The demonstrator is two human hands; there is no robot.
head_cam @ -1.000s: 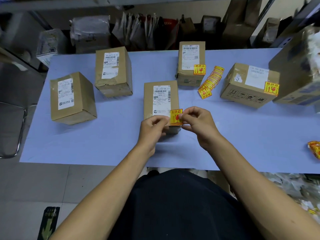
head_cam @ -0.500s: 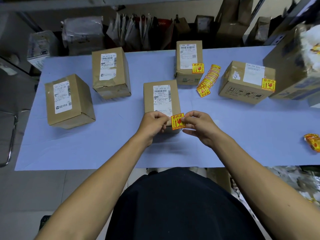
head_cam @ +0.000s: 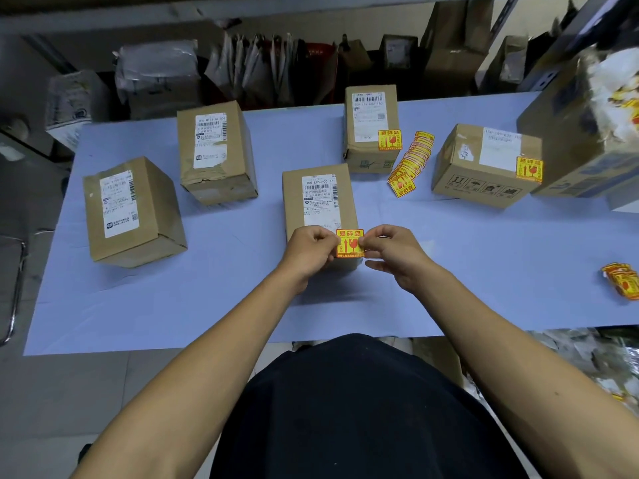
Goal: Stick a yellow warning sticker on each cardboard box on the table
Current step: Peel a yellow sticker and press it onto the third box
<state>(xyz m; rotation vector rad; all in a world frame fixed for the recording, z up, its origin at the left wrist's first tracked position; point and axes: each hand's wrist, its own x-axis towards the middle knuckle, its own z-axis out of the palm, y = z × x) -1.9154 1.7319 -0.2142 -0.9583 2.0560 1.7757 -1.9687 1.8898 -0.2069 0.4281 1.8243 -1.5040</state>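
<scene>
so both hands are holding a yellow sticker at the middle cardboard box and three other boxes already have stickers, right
Not quite: the head view shows two, not three. The back cardboard box and right cardboard box carry stickers. Left hand and right hand do hold the yellow warning sticker at the middle cardboard box.

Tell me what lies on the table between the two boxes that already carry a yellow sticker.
In the head view, a fanned strip of loose yellow stickers lies between the back box and the right box.
</scene>
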